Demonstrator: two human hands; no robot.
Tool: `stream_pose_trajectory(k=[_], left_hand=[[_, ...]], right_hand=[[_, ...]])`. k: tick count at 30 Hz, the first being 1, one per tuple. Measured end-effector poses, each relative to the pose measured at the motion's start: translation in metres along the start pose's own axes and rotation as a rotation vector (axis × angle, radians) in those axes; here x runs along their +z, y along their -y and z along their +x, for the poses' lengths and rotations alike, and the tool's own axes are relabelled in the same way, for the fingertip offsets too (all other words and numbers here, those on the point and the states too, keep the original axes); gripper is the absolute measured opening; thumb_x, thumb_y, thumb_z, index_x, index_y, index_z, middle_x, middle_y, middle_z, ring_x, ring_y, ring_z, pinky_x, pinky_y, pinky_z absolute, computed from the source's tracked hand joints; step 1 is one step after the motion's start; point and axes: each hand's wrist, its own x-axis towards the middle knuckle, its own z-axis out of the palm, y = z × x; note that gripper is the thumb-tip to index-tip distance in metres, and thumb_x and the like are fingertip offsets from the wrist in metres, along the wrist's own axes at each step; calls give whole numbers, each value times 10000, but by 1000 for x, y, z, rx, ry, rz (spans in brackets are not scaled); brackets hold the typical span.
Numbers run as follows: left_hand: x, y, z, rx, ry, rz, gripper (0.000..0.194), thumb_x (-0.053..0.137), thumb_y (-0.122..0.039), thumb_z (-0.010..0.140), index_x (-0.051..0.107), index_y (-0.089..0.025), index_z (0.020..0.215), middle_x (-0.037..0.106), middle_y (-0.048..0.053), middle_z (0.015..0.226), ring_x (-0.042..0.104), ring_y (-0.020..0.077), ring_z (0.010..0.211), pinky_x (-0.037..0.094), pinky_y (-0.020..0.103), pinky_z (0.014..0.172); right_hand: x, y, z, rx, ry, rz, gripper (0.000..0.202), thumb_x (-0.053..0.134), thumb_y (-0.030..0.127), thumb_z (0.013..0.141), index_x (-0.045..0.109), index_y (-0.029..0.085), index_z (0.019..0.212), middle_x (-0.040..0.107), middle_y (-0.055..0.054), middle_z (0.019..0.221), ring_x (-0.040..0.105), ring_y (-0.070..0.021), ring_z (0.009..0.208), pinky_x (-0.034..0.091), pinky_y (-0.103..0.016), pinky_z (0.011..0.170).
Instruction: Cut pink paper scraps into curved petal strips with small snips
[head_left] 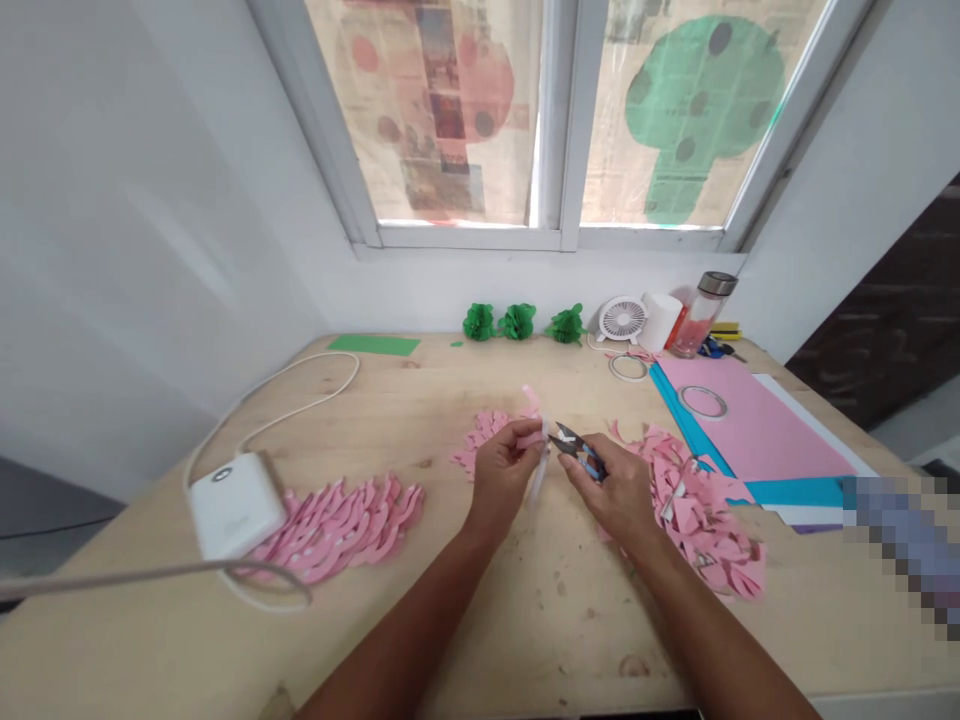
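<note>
My left hand (pixel 501 478) is closed in a pinch on a small pink paper piece (pixel 532 438) and a thin, whitish translucent strip (pixel 538 482) that hangs below the fingers. Thread snips (pixel 592 462) are gripped in my right hand (pixel 621 492), their blades apart and pointing at the strip, close to the left fingertips. A white bit shows between the blades; whether it is attached to anything I cannot tell. Beyond the left hand lies a small group of pink paper cut-outs (pixel 480 432). Right of the right hand is a heap of pink paper scraps (pixel 694 515).
Wavy pink paper strips (pixel 352 525) lie left beside a white power bank (pixel 236 508) with a looping cable. Green paper balls (pixel 517 321), a small fan (pixel 622 320) and a glass bottle (pixel 697 320) line the back. Coloured sheets (pixel 772 430) carry a tape roll (pixel 702 402).
</note>
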Motion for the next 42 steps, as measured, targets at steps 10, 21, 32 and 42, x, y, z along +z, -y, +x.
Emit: stream_pose_trajectory(k=[10, 21, 32, 42], left_hand=[[35, 8, 3, 53, 60, -32, 255, 623, -235, 679, 628, -155, 921, 670, 49, 875, 619, 155, 766, 510, 285, 708], [69, 35, 13, 162, 50, 184, 220, 605, -190, 705, 622, -176, 924, 665, 60, 877, 614, 177, 817, 478, 289, 741], [80, 65, 28, 229, 119, 547, 278, 522, -71, 709, 598, -179, 954, 653, 40, 808, 623, 151, 776, 487, 269, 718], [77, 77, 33, 251, 169, 593, 215, 501, -55, 717, 587, -182, 868, 647, 27, 774, 618, 144, 753, 479, 264, 713]], right_hand=[[-5, -4, 3, 173, -49, 280, 267, 532, 412, 771, 629, 165, 777, 521, 26, 554, 440, -95, 494, 332, -196, 470], [-4, -14, 8, 372, -199, 847, 294, 517, 421, 795, 535, 159, 665, 317, 75, 478, 278, -66, 432, 219, -199, 406], [20, -50, 14, 726, -407, 1066, 403, 586, 550, 676, 542, 151, 641, 354, 90, 424, 260, -39, 353, 163, -180, 354], [32, -54, 12, 780, -424, 1087, 377, 625, 515, 654, 545, 151, 599, 372, 90, 402, 326, -48, 363, 199, -179, 364]])
